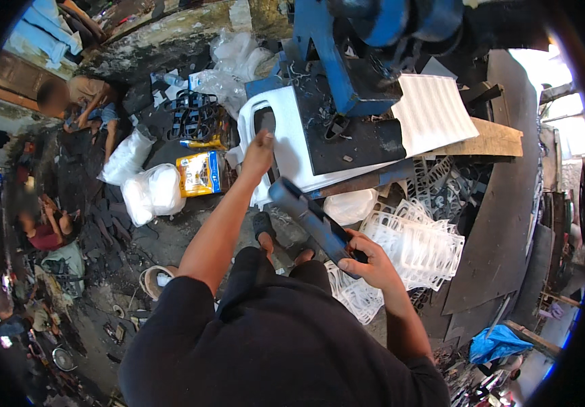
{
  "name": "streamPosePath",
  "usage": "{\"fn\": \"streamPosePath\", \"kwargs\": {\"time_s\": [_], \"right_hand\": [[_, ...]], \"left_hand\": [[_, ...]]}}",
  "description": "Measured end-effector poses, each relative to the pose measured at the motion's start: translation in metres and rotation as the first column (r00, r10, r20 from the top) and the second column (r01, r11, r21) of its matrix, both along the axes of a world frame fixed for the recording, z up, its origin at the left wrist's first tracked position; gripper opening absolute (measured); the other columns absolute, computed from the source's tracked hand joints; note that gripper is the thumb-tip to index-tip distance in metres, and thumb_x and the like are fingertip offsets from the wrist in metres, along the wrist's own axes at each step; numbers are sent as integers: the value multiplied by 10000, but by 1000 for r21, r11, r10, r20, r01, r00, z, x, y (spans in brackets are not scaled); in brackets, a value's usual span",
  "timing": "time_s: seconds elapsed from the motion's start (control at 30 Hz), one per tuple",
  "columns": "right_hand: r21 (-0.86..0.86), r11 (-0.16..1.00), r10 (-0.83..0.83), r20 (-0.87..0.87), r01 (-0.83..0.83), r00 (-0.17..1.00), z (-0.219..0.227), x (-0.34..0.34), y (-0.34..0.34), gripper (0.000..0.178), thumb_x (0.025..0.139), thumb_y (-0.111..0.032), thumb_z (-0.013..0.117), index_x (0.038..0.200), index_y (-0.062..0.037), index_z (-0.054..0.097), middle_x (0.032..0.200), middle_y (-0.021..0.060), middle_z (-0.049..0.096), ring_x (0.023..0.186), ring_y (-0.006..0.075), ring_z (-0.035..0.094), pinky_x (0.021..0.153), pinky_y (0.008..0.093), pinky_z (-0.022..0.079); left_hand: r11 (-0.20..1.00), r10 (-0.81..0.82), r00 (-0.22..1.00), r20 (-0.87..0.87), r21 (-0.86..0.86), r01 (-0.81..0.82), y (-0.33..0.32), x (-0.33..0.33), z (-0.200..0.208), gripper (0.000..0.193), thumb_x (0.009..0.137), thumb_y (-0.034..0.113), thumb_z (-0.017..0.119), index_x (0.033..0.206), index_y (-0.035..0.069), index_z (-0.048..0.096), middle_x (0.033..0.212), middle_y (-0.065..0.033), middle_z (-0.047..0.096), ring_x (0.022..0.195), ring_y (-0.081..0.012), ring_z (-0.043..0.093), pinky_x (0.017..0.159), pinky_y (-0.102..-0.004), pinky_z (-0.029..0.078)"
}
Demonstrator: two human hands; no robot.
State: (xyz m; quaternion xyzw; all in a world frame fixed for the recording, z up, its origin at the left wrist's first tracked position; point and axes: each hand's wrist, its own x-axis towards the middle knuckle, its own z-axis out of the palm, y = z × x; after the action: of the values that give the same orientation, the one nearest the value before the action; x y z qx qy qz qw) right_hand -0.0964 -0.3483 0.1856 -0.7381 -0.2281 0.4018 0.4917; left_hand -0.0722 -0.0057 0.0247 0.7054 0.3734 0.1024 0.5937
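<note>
left hand [260, 150]: reaching, touching white plastic stool [285, 136], grip unclear | right hand [367, 261]: clenched around dark bar [309, 218]

Matt dark strip [313, 220] (rubbery), glossy white plastic frames [418, 244]

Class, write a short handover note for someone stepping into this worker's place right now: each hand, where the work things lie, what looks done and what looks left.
Left hand: stretched forward, fingertips on the white sheet lying under the black plate of the blue press.
Right hand: gripping a long dark bar, angled up toward the press.
Done, it seems: a heap of white cut-out frames lies on the right.
Left, it seems: the white sheet at the press; a ribbed white sheet lies beyond it.
</note>
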Motion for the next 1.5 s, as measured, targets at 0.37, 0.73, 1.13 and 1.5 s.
{"fn": "streamPosePath", "kwargs": {"time_s": [0.37,0.73,1.13,1.5], "right_hand": [[121,875,-396,-379,469,836,5,-61,47,538,857,-305,714,1207,69,550,1082,72,608,961,122,536,881,274,415],[-21,984,-164,313,179,936,-39,-11,174,404,765,-263,800,1008,-25,580,1141,154,552,1155,274,504,969,340,401],[-74,930,-195,732,360,653,-117,8,239,426,760,-286,795,999,-40,542,1401,305,329,1280,470,390,987,483,416],[-62,923,-197,771,379,605,-128,5,246,437,734,-262,793,1006,-36,536,1406,307,334,1293,483,373,1000,479,413]], "left_hand": [[944,-315,948,38,-96,317,-4,31,-101,310,981,252,521,1143,-8,569,895,-102,603,833,-210,581,783,-329,453],[841,-33,981,193,-525,131,39,-21,-57,496,1013,119,441,1499,91,347,1104,-39,627,990,-125,569,893,-291,459],[797,70,988,139,-603,29,41,-24,-51,426,947,98,592,1347,-33,533,1204,-126,646,1042,-177,599,894,-299,453],[833,72,994,79,-553,-17,39,-22,-26,362,936,107,622,1273,-22,598,1050,-54,668,880,-124,583,758,-283,460]]}}
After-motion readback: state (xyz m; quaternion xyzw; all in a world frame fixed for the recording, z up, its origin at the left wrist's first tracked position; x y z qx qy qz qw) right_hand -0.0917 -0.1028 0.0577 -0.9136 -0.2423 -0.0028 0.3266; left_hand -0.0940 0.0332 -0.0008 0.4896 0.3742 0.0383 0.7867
